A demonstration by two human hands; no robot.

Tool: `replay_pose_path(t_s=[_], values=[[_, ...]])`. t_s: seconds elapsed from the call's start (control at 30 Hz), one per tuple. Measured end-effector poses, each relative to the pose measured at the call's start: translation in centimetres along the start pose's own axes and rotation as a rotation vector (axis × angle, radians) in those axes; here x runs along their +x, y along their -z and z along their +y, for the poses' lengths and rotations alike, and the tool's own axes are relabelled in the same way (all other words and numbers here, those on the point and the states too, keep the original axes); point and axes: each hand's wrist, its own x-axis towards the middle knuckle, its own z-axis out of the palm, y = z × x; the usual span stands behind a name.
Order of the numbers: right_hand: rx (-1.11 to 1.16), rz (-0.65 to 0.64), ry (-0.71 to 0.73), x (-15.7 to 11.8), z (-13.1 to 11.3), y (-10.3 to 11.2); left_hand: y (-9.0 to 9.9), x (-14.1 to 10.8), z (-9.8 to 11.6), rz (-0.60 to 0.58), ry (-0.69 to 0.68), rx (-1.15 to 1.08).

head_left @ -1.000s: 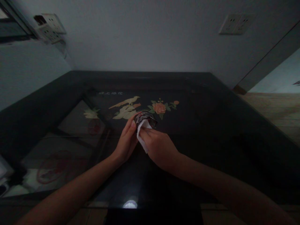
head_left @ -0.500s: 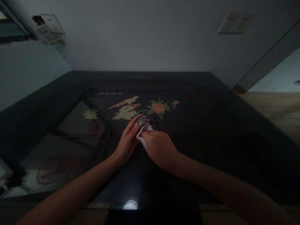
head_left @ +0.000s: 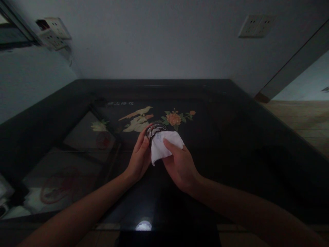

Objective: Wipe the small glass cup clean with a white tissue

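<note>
A dark, shiny rounded object point(head_left: 155, 129), perhaps a glass or bowl, is held above the middle of the dark glossy table point(head_left: 205, 161). My left hand point(head_left: 139, 154) is wrapped round its left side. In my right hand point(head_left: 181, 166) is a white cloth point(head_left: 167, 144), pinched with the thumb on top. The cloth lies against the near right side of the object and hides much of it. One corner of the cloth hangs down between my hands.
The tabletop bears a bird picture point(head_left: 138, 118) and a flower picture point(head_left: 174, 118). Behind it rises a pale wall point(head_left: 154, 41) with sockets point(head_left: 257, 25) at the right and more at the left. Whitish objects point(head_left: 4, 195) stand at the left edge.
My right hand has turned, so its thumb now shows on top. The cloth has come out from the object's opening and is spread wider over its near right side. My left hand has barely moved.
</note>
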Motion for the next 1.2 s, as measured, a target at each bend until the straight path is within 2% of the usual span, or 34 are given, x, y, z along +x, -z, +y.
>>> replay_pose_path(t_s=[0.1, 0.27, 0.43, 0.5, 0.63, 0.77, 0.87, 1.0, 1.13, 1.2], values=[[-0.41, -0.143, 0.142, 0.3, -0.1, 0.7, 0.3, 0.2, 0.0, -0.021, -0.011, -0.003], [-1.163, -0.401, 0.57, 1.0, -0.6, 1.6, 0.8, 0.6, 0.4, -0.048, 0.014, 0.016], [-1.78, -0.522, 0.843, 1.2, -0.9, 2.0, 0.9, 0.9, 0.7, -0.032, 0.047, 0.033], [-1.955, -0.522, 0.907, 1.1, -0.8, 2.1, 1.0, 1.0, 0.6, -0.026, 0.048, 0.055], [-2.094, -0.479, 0.87, 0.7, -0.8, 1.8, 1.1, 1.0, 0.5, -0.02, 0.101, 0.105], [-1.984, -0.465, 0.747, 0.5, -1.0, 1.4, 0.9, 0.8, 0.6, -0.024, 0.102, 0.118], [-1.709, -0.399, 0.595, 0.6, -0.9, 1.4, 0.8, 0.8, 0.6, 0.0, 0.089, 0.106], [-1.074, -0.291, 0.341, 0.9, -0.5, 1.6, 1.0, 0.8, 0.4, 0.0, 0.083, 0.067], [-0.258, -0.036, 0.043, 0.9, 0.0, 1.1, 1.0, 0.7, 0.0, -0.041, 0.062, 0.033], [0.026, 0.063, -0.023, 0.6, 0.2, 0.6, 0.9, 0.6, -0.1, -0.058, 0.063, 0.039]])
